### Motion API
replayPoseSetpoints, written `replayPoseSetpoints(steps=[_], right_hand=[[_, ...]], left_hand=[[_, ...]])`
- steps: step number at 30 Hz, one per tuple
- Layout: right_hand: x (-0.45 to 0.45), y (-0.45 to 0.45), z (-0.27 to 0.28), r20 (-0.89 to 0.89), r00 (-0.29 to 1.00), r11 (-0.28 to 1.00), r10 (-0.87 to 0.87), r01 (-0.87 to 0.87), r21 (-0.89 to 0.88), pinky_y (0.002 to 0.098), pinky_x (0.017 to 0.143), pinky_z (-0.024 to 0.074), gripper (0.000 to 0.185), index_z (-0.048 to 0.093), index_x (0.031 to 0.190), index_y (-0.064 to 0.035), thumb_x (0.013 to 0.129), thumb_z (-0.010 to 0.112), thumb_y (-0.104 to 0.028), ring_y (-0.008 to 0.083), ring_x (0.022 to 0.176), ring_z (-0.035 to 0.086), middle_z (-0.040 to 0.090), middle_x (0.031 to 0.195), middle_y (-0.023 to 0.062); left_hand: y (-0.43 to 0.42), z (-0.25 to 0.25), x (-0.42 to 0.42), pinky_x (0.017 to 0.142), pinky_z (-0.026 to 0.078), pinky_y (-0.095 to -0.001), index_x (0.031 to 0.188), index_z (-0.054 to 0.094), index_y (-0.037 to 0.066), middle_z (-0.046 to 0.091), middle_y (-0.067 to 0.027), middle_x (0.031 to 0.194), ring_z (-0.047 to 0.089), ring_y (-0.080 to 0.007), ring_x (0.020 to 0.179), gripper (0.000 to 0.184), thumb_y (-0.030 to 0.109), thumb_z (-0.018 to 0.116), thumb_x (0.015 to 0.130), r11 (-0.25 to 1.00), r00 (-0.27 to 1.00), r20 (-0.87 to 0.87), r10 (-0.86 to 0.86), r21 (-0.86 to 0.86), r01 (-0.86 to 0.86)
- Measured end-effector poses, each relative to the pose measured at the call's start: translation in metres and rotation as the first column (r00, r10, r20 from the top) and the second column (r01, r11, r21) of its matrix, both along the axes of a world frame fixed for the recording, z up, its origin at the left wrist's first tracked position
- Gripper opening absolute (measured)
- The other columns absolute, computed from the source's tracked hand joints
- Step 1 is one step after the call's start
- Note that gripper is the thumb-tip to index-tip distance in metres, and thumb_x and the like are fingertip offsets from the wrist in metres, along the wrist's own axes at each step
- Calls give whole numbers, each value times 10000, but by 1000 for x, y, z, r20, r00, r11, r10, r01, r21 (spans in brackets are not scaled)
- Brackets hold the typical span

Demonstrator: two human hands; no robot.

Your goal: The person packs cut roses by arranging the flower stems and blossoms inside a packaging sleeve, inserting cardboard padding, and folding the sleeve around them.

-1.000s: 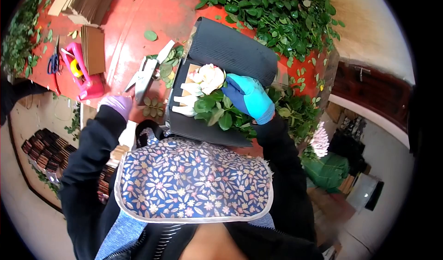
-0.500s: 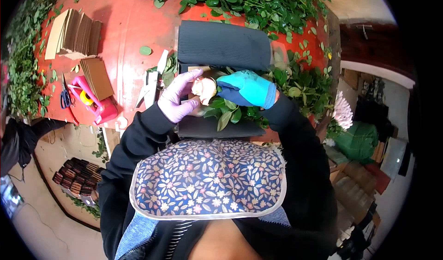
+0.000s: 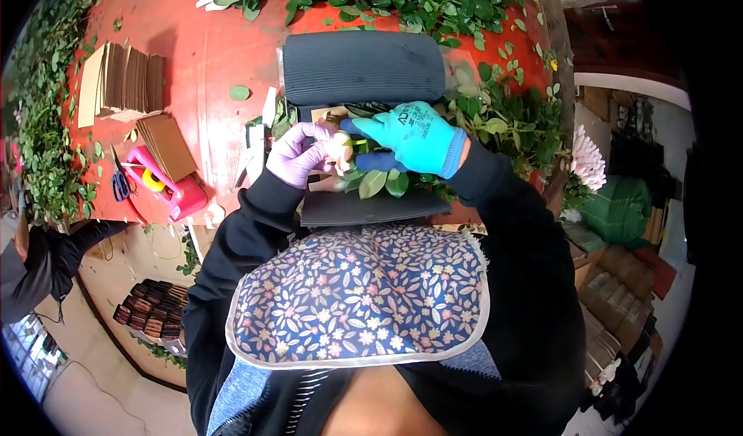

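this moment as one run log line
left hand: at pale rose, grip unclear | right hand: open beside rose | black ribbed sheet: beyond hands, on red table | pink tape dispenser: table's left

This looks like a flower workshop. Leafy stems (image 3: 402,1) lie at the far side of a red surface (image 3: 205,64). Brown cards (image 3: 133,84), scissors (image 3: 120,186) and a pink tape holder (image 3: 188,197) sit left, and pale pink flowers (image 3: 588,159) show on the right.

Left hand (image 3: 297,156) and right hand (image 3: 416,139) were close together, gloved.
Left fingers were curled toward the thumb; right forefinger and thumb were parted.
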State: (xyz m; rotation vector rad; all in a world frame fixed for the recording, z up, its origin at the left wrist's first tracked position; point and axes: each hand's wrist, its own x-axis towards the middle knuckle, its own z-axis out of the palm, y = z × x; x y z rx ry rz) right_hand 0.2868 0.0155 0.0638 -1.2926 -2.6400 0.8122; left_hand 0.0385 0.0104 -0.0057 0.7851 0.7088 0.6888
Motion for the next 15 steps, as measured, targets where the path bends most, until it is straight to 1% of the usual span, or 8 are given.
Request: replayPoseSetpoints(steps=[2,5,7,9,11,13,14,15], right_hand=[[-2,-2,-4,164,986,993,36,-53,102,391,560,484,557,526,1371,-223,888,642,-475,256,631,640,631,717,63],[0,-2,-7,132,991,996,23,-33,78,396,584,489,520,557,1344,-242,877,661,-445,257,656,645,643,739,63],[1,-2,-8,68,998,995,-8,1,96,390,572,477,493,607,1281,-217,836,700,-409,260,628,628,633,731,57],[2,-2,-7,5,999,993,-39,38,112,385,561,466,466,658,1217,-192,796,739,-373,263,601,610,622,722,52],[3,0,-5,-113,992,978,-51,72,195,379,553,463,429,684,1179,-183,792,756,-355,260,599,609,621,707,52],[2,-1,-8,-125,991,980,-54,77,186,376,552,465,425,688,1173,-180,798,756,-368,260,600,612,626,711,53],[2,0,-8,-135,989,981,-56,79,177,373,552,466,422,692,1167,-176,804,755,-381,260,601,614,630,715,55],[2,0,-9,-135,989,981,-54,78,175,373,552,466,422,692,1167,-176,804,755,-381,260,601,614,630,715,55]], left_hand=[[2,1,1,661,566,-232,1072,590,63,656,-75,1101,665,-129,834,116,89,623,964,993,998,-53,-36,-111,30],[3,4,-1,688,528,-228,1093,588,90,650,-21,1072,630,-91,820,105,103,580,989,989,975,-175,-136,-81,123],[1,12,-2,710,522,-222,1097,587,90,627,-28,1139,620,-107,916,110,106,583,988,992,979,-161,-128,-20,127],[-1,19,-2,787,520,-246,1111,567,88,570,-51,1235,586,-133,1033,149,103,611,970,983,993,-19,-116,138,118],[-4,17,0,887,495,-288,1140,539,90,520,-66,1273,555,-159,1097,265,76,678,915,981,989,14,-150,122,148],[-8,20,7,967,457,-333,1162,521,95,512,-71,1250,543,-174,1117,409,50,758,833,975,996,-4,-92,205,91],[-3,9,5,990,446,-354,1194,514,85,516,-76,1230,534,-199,1143,517,26,799,766,876,981,-174,-88,456,160],[-3,9,6,990,446,-354,1194,514,85,516,-76,1230,534,-199,1143,517,26,799,766,876,981,-174,-87,455,158]])
